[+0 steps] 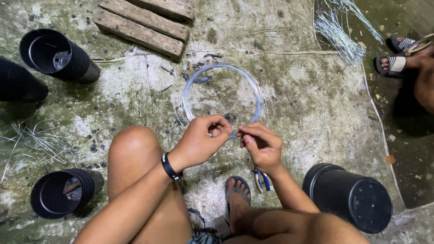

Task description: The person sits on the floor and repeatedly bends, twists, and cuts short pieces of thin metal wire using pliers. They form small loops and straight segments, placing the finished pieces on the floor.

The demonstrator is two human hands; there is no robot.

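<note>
A coil of thin silver wire [217,72] lies on the stained concrete floor in front of me. My left hand [201,140], with a black band on the wrist, pinches the near edge of the coil. My right hand [261,143] meets it from the right, fingers closed on the same strand of wire. Both hands hover above the floor between my bent knees. Pliers with blue and yellow handles [261,180] lie on the floor just under my right wrist, beside my sandalled foot [237,194].
Stacks of black plastic pots lie on their sides at the left [56,56], lower left [63,192] and lower right [348,196]. Wooden planks [144,25] sit at the top. Cut wire bundles [339,36] lie at upper right near another person's sandalled feet [400,56].
</note>
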